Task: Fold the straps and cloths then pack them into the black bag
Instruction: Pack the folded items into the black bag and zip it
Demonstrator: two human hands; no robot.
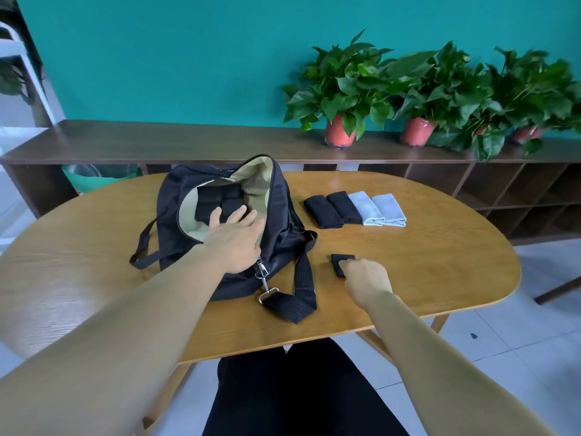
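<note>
Right hand (366,276) pinches folded strap (340,264) on table; left hand (234,236) spread over black bag (226,215).

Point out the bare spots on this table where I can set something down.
Free: the table's right end, past the folded cloths, and the left end beyond the bag. Crowded: the middle, where the bag's strap, the right hand and the left hand sit.

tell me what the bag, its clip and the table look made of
Bag: black woven fabric, probably nylon or canvas; matte, soft creases, tan cloth lining. Clip: metal, shiny silver with bright glints. Table: wood or wood veneer; visible grain, smooth satin sheen reflecting light.
</note>
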